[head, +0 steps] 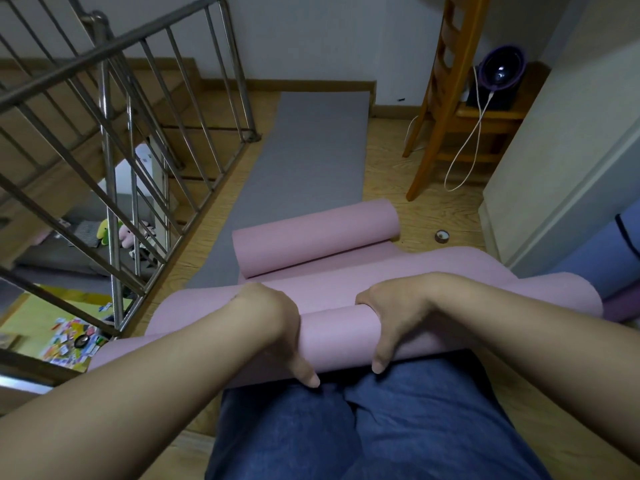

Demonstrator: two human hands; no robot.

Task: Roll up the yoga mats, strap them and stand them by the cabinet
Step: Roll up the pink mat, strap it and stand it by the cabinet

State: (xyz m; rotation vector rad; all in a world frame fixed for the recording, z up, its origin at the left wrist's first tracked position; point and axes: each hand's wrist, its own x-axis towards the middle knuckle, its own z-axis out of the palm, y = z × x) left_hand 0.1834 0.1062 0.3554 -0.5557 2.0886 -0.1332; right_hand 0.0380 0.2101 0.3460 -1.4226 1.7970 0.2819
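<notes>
A pink yoga mat lies across the floor in front of my knees, its far end curled into a loose roll. The near end is rolled into a tight tube against my lap. My left hand and my right hand both curl over this near roll, thumbs pointing toward me. A grey yoga mat lies flat beyond, running to the far wall, partly under the pink one.
A steel stair railing guards a drop on the left. At the right stand a wooden chair with a dangling white cable, a white cabinet and a small tape roll on the floor. Blue and purple rolls lean at the far right.
</notes>
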